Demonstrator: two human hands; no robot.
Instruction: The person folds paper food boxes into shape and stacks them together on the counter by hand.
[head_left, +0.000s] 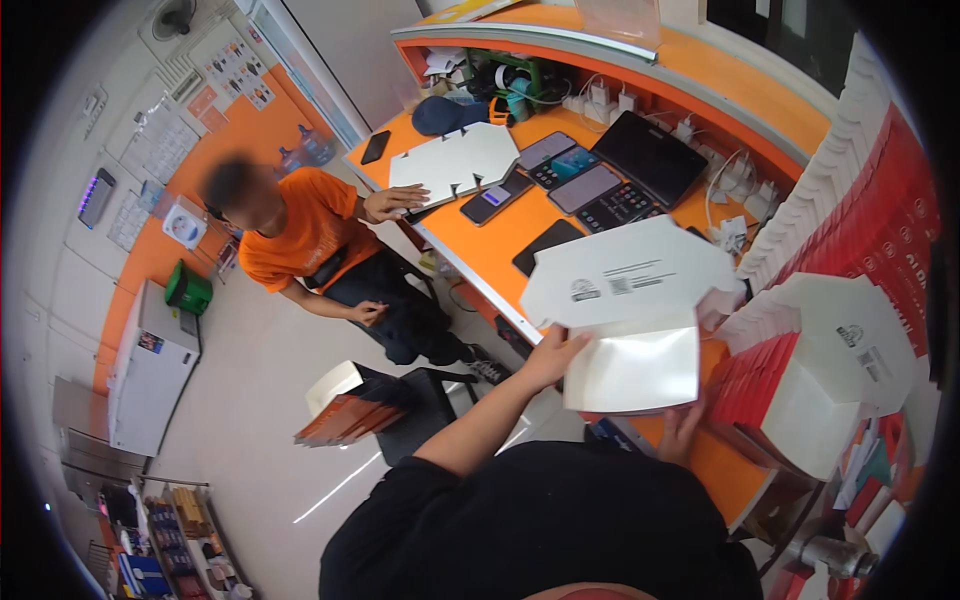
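Both hands (pixel 610 385) on flat white cardboard blank (pixel 630 320) – smooth, angular

We hold a flat white cardboard box blank (pixel 632 330) with both hands: our left hand (pixel 551 357) grips its left edge, our right hand (pixel 682 428) its lower right corner. Beyond our hands, phones (pixel 583 187) lie on the orange counter (pixel 480 245). Left of our left hand sits a person in an orange shirt (pixel 300 235).
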